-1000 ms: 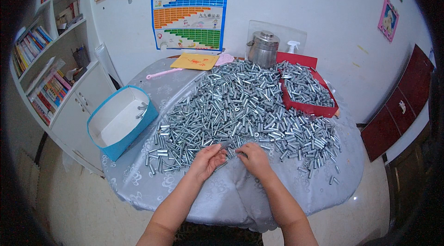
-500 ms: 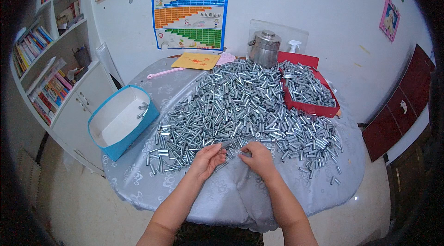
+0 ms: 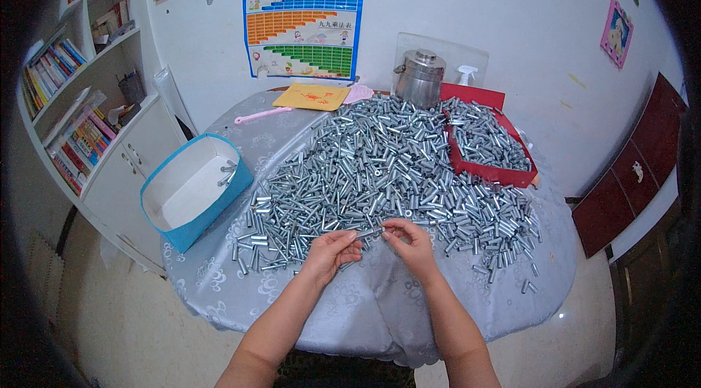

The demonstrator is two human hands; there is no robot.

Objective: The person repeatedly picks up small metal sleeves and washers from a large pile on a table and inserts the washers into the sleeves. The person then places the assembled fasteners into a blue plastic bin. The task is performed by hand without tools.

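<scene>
Left hand (image 3: 332, 254): thumb and fingers clamped on one slim, grey metal tube (image 3: 369, 233), held roughly level above the near edge of the pile. Right hand (image 3: 413, 248): thumb and forefinger brought close together at the tube's right end; contact appears made, but cannot tell whether they pinch the tube or a small part at its tip.

Beneath: grey tablecloth (image 3: 332, 326), satiny, with a pale floral pattern, softly creased at the near side. Beyond the hands: broad pile of metal cylinders (image 3: 358, 183), smooth and shiny, some slender, some stubbier, some showing open round ends; lying at all angles.

Left of pile: blue box (image 3: 213, 214), rounded oblong, white inside, a few metal pieces (image 3: 228, 172) at its right end. Right of pile: red box (image 3: 491, 173), straight-sided, heaped with similar cylinders. Far side: flat yellow packet (image 3: 312, 97); brushed-metal lidded pot (image 3: 420, 83), cylindrical.

Versus half a second ago: right hand has risen to the tube's end, having been lower and apart from it; left hand's hold looks unchanged. Boxes and pile show no clear change.
</scene>
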